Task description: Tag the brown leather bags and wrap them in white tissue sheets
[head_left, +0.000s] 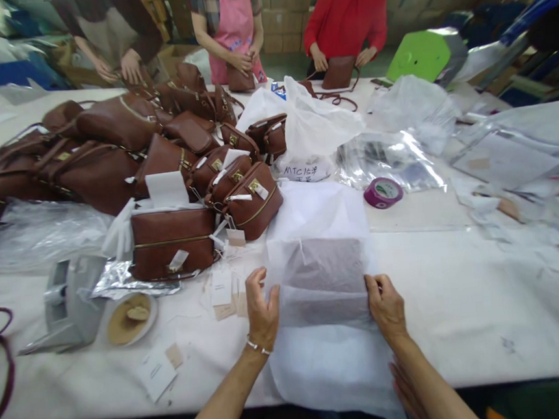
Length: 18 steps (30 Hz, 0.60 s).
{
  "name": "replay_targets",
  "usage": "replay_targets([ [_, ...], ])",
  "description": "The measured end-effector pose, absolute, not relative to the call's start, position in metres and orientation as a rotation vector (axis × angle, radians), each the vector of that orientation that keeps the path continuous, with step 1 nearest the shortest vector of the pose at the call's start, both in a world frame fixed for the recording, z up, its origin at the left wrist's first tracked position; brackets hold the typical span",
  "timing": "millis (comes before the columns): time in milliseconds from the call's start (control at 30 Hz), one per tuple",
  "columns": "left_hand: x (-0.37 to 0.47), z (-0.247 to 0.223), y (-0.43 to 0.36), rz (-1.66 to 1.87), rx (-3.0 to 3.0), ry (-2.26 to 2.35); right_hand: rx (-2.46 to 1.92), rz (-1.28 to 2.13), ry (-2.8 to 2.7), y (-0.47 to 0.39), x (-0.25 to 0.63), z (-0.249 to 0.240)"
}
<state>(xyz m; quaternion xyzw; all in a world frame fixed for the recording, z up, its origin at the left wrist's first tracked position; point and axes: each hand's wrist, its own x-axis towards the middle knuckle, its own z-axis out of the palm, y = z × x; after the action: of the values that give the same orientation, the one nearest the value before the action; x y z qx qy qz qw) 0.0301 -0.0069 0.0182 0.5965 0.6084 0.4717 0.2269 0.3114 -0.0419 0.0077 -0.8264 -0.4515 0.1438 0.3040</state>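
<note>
Centrally on a white-covered bench [455, 311], translucent tissue [327, 368] lies over a dark, flat-looking item [324, 267] that shows through it, between the wearer's two bare hands. The right hand [386, 304] pinches the tissue at its right edge, fingers curled. The left hand [263, 312], with a bracelet [259, 346] at its wrist, is released: thumb and fingers stand apart at the left edge.

To the left, brown bags [105, 123] are heaped, several with gold-coloured fittings. Nearer are paper tags [222, 287], a grey dispenser [75, 309] and a round dish [154, 318] holding something tan. Right of the tissue's far end sits a purple tape roll [383, 192], near clear plastic [403, 163]. Across the bench stand three people, one in a pink apron [237, 27].
</note>
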Motion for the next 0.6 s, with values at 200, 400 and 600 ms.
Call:
replay_targets([
  [200,0.040,0.053,-0.004,1.314,2.031,1.405,-2.163,0.364,-1.147,-0.043,0.310,0.013],
  [400,0.031,0.033,-0.005,1.100,1.272,1.591,-2.148,0.322,-1.059,-0.047,0.307,0.021],
  [600,0.022,0.049,0.006,0.731,1.202,1.286,-2.098,0.430,-1.031,-0.051,0.313,0.022],
])
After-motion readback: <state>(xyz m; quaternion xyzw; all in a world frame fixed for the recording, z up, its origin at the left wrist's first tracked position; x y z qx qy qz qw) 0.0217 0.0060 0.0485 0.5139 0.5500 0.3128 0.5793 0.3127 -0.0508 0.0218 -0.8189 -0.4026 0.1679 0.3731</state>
